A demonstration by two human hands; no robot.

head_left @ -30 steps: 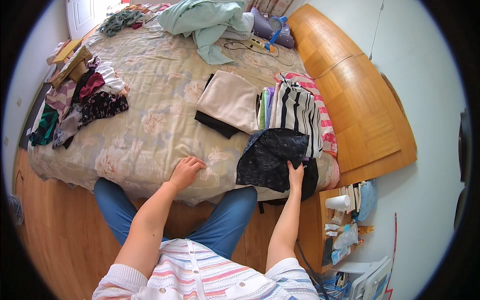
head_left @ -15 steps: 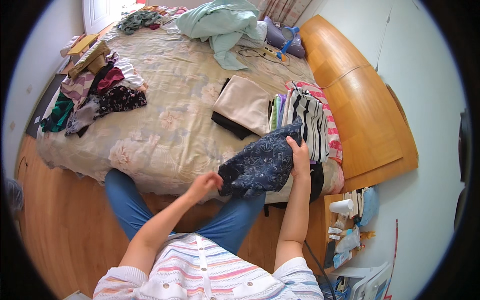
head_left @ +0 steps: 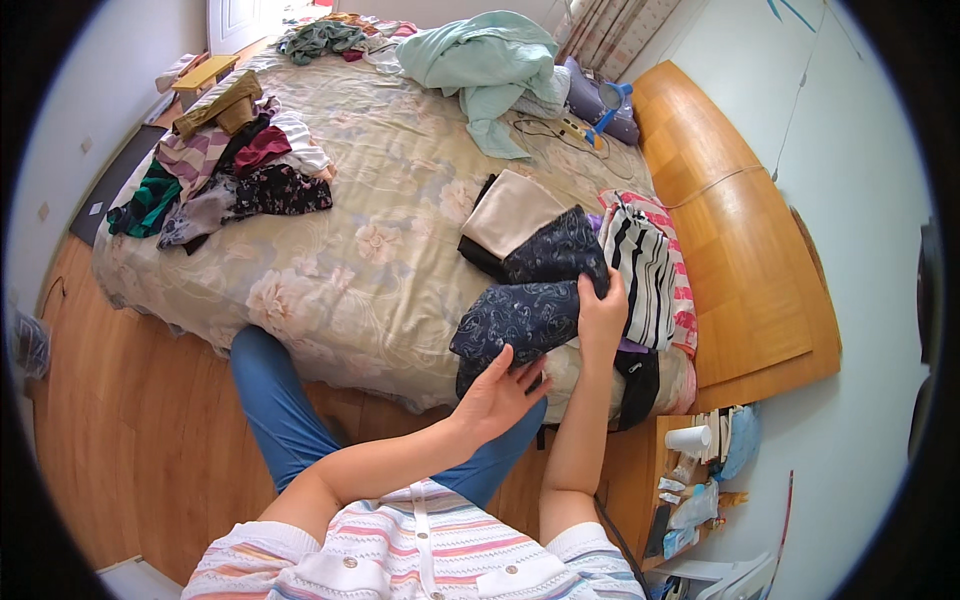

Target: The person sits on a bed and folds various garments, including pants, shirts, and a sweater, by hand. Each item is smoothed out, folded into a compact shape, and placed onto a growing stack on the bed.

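A dark navy garment (head_left: 525,315) with a pale swirling print hangs over the near edge of the bed, bent into two parts. My right hand (head_left: 602,312) pinches its right side at the bend, thumb on top. Against the garment's lower part rests my left hand (head_left: 500,398), open, with its fingers spread. The upper part of the garment lies over a folded beige cloth (head_left: 515,212), which sits on black fabric. Just right of my right hand is a black-and-white striped garment (head_left: 640,265).
At the left of the bed (head_left: 330,290) lies a heap of mixed clothes (head_left: 265,190). A mint-green quilt (head_left: 480,55) is bunched at the far side, near a blue desk lamp (head_left: 610,105). Right of my legs stands a cluttered nightstand (head_left: 675,440) with a white cup (head_left: 688,438).
The navy garment has bent over, its upper part now spread across the beige cloth. My left hand has moved right and opened against the garment. My right hand keeps its hold.
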